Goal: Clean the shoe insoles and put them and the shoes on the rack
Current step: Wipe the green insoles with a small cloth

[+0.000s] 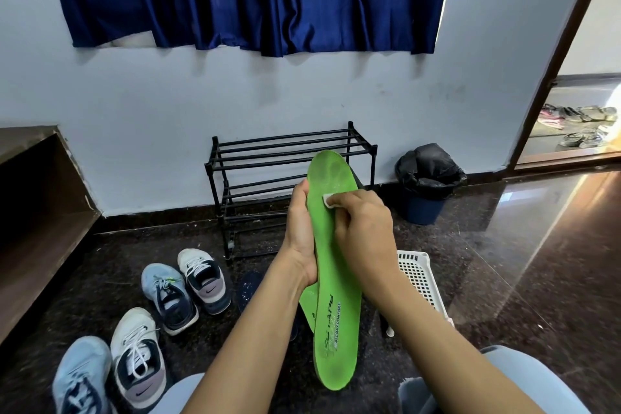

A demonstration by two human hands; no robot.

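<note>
Here we are mid-wipe: the green insole (336, 282) is held up in front of the person, toe towards twelve o'clock, heel down at six. The left hand (300, 239) grips its left edge at about the middle, fingers curled behind as a backing. The right hand (363, 228) is bunched, fingertips pinching a small white wipe (327, 200) flat against the forefoot, where the surface looks blotchy and damp. To do this well, I'd say the left hand should slide up behind wherever the wipe presses, because this foam will flex away otherwise. Stroke lengthways from toe to heel, and turn the wipe to a fresh face once it greys. The printed lettering near the heel wants a lighter touch. A second green insole (307, 306) peeks out just under the left wrist, and what seems to be a dark insole (250, 284) lies on the floor at seven o'clock of the hands, so there's more cleaning to come, by my reckoning. The shoes (169, 299), four of them, sit on the floor out at eight o'clock. The black rack (285, 158) stands bare at twelve o'clock against the wall, a white basket (420, 276) at four o'clock, and a lined bin (428, 185) at two.
</note>
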